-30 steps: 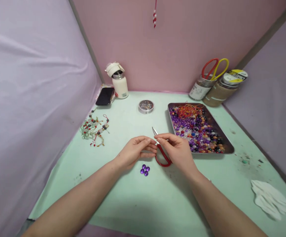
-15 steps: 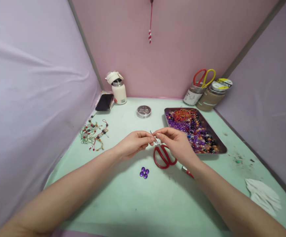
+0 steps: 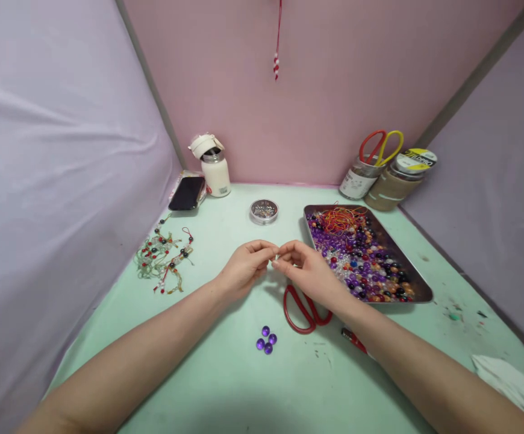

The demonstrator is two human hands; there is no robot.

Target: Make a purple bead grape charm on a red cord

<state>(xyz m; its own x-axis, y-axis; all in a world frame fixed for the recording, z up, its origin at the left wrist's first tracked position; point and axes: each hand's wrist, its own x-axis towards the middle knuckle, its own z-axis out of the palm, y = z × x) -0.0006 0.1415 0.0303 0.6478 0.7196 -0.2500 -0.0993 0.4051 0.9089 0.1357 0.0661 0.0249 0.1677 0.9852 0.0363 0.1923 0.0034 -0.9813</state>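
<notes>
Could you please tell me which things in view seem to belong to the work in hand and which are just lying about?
Likely for the work:
four purple beads
red-handled scissors
tray of mixed beads
tangled thread
beaded cords

Probably just lying about:
phone
white bottle
white cloth

The table (image 3: 244,389) is pale green on its top. At the far left stands a white bottle (image 3: 217,176), and nearer lies a tangle of beaded strings (image 3: 161,256). A round clear box (image 3: 264,211) is placed at the far middle. On the right rests a dark tray (image 3: 395,247), and behind it stand a labelled jar (image 3: 356,184) and a brown jar (image 3: 391,189). Closer lie four purple beads (image 3: 266,339), red-handled scissors (image 3: 305,331), a small red object (image 3: 353,339), partly hidden, and a white cloth (image 3: 508,380)
</notes>
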